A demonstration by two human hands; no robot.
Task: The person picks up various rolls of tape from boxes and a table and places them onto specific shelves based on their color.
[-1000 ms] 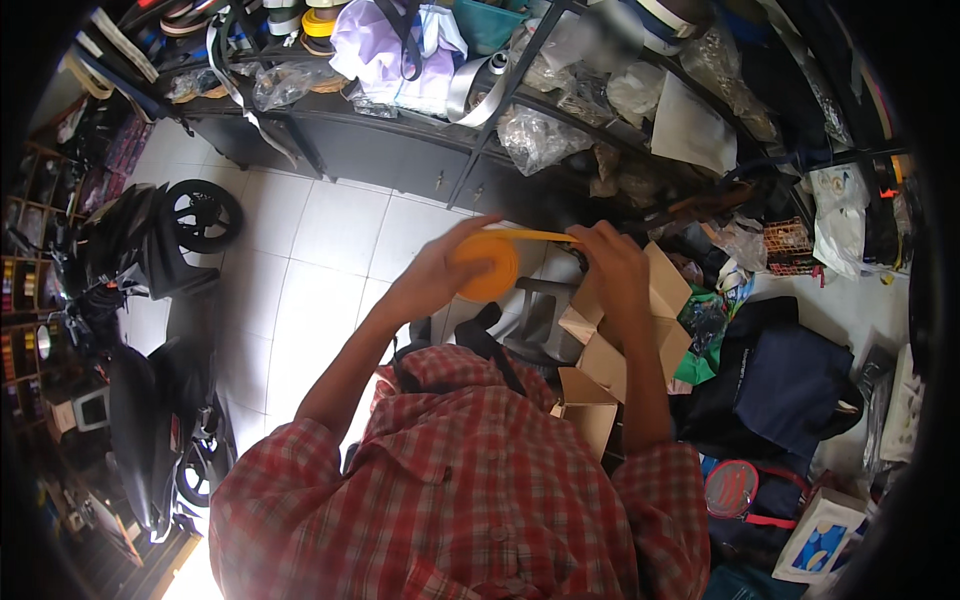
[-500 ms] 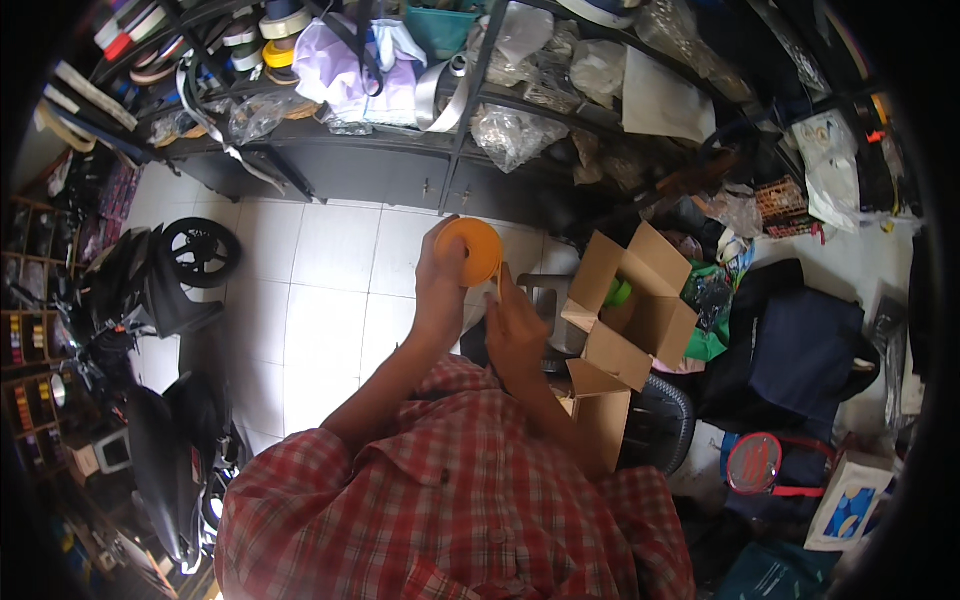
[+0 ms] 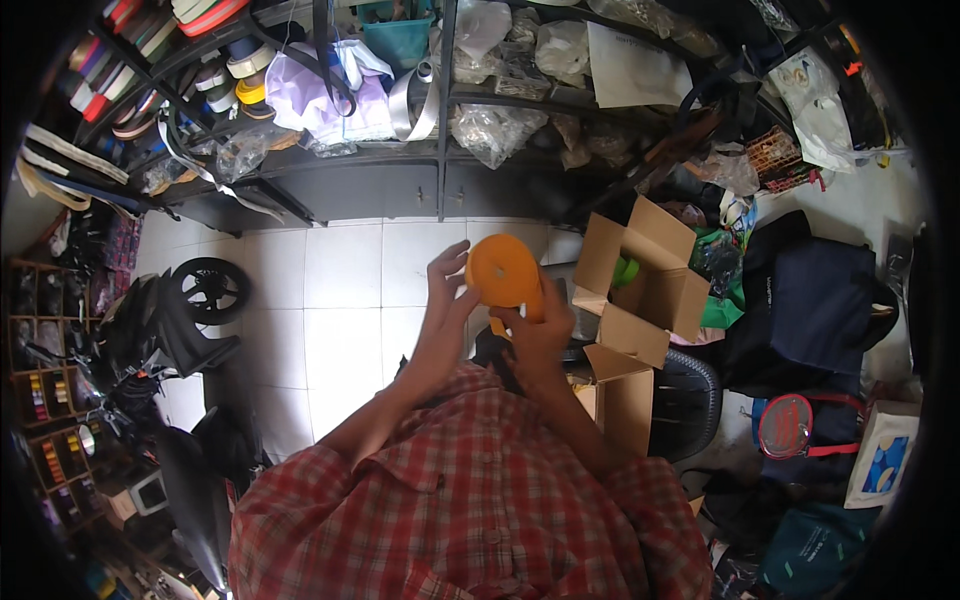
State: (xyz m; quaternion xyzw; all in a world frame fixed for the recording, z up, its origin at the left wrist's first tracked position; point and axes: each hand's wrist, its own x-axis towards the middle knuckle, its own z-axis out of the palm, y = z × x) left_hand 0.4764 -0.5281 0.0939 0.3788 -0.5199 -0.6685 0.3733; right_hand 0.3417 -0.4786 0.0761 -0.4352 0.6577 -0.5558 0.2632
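Note:
An orange roll of flat strap, probably webbing, (image 3: pixel 503 270) is held up in front of my chest, its coiled round face and small center hole toward me. My right hand (image 3: pixel 547 325) grips it along the lower right edge, and a short bit of the orange strap shows by the thumb. On the other side, my left hand (image 3: pixel 447 288) has its fingers spread apart. Its thumb reaches the roll's lower left edge, and whether it touches cannot be made out.
To the right, an open cardboard box (image 3: pixel 652 292) with a bright green roll inside stands beside a second box (image 3: pixel 622 405) and a black chair (image 3: pixel 697 400). A motorcycle (image 3: pixel 165 340) is on the left. Across the far side runs a dark shelf (image 3: pixel 441 150) with strap rolls and plastic bags.
The left hand has loosened from the roll and spread its fingers. My right hand has moved from the strap's end onto the roll's right side. The view has shifted slightly.

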